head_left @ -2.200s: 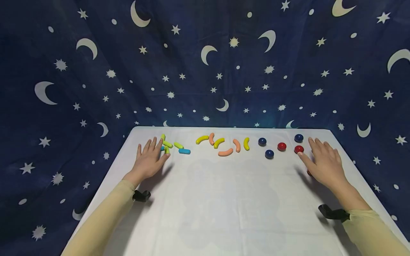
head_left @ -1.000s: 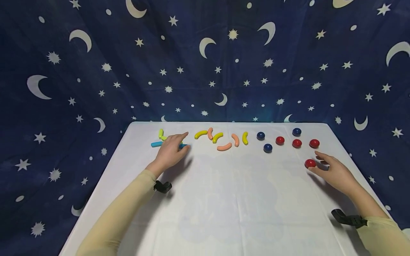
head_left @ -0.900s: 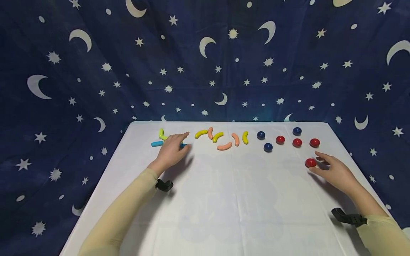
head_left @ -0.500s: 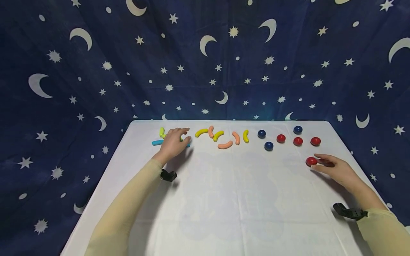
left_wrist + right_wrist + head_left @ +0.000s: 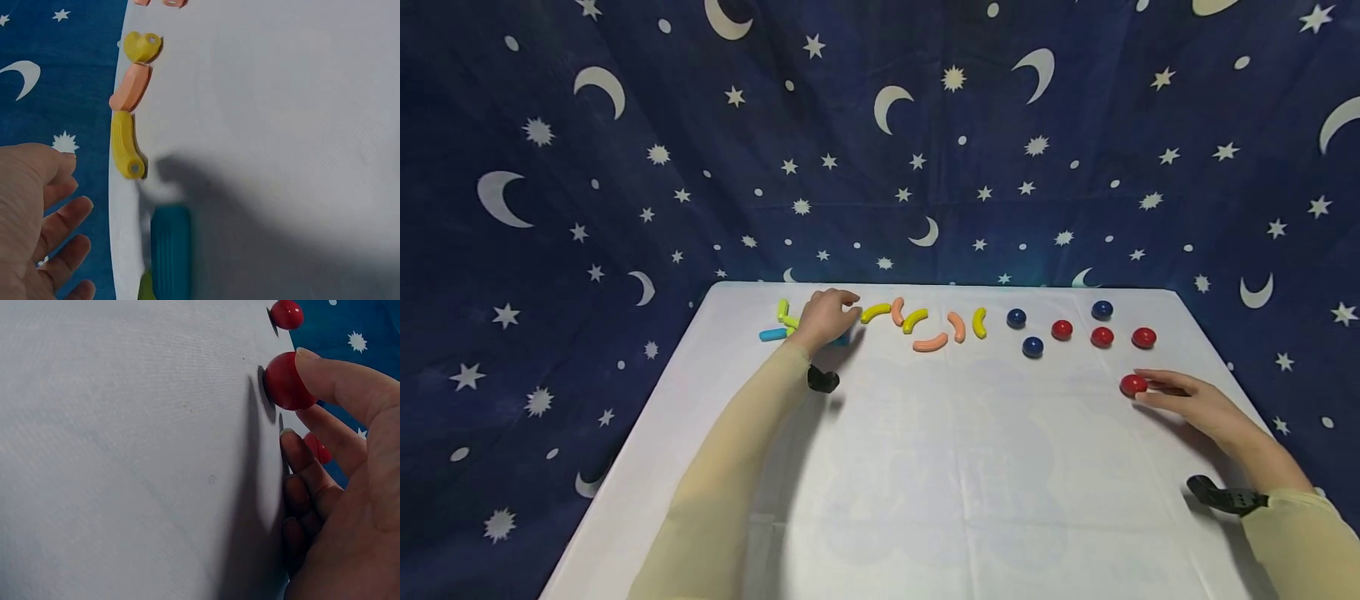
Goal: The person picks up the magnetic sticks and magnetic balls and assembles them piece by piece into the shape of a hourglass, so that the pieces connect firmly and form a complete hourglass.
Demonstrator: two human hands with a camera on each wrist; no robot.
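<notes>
My right hand [image 5: 1213, 410] is at the nearest red ball [image 5: 1133, 385]; in the right wrist view the thumb and index finger of the hand [image 5: 350, 462] pinch that ball [image 5: 287, 382], which is at the cloth. My left hand [image 5: 827, 318] hovers above the sticks at the left, fingers loosely bent and holding nothing. Under it, partly hidden, lies a blue stick [image 5: 170, 250], with a green one [image 5: 146, 287] beside it. Another blue stick [image 5: 772, 335] and green sticks [image 5: 783, 309] show left of the hand. The left wrist view shows the hand [image 5: 37, 219] beside a yellow curved piece [image 5: 125, 145].
Yellow [image 5: 979, 322] and orange [image 5: 930, 342] curved pieces lie along the middle of the far side. Blue balls [image 5: 1032, 347] and more red balls [image 5: 1102, 337] lie to the right. A dark curtain [image 5: 850, 125] with moons and stars hangs behind the white table [image 5: 910, 467].
My left hand has moved right, from the left edge across the sticks. My right hand has moved back toward the near red ball, and thumb and index finger have closed on it.
</notes>
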